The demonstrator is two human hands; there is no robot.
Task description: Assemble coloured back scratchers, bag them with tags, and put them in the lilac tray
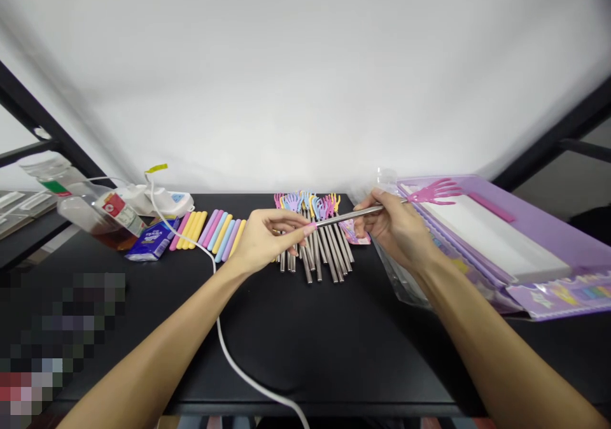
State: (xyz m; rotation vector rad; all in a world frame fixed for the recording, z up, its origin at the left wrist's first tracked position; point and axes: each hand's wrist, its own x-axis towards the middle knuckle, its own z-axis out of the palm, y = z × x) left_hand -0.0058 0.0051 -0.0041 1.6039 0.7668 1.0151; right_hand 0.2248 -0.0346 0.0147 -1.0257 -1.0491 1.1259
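Observation:
A back scratcher with a pink hand-shaped head (435, 191) and a metal rod (344, 218) is held slantwise between my hands above the table. My right hand (394, 222) is closed around the rod just below the head. With thumb and fingers, my left hand (272, 238) pinches the rod's other end, where a small bit of pink shows; the exact contact is partly hidden. Behind and below my hands lies a bunch of back scratchers (329, 251), rods toward me and coloured hand heads away. Left of my left hand are coloured sleeve-like sticks (217, 235) in rows.
A purple box (520, 225) with a white inside stands at right, beside clear plastic wrapping (405, 286). At left are a tilted bottle (95, 203), a blue packet (153, 241) and a power strip (176, 201). A white cable (229, 356) crosses the black table (334, 346).

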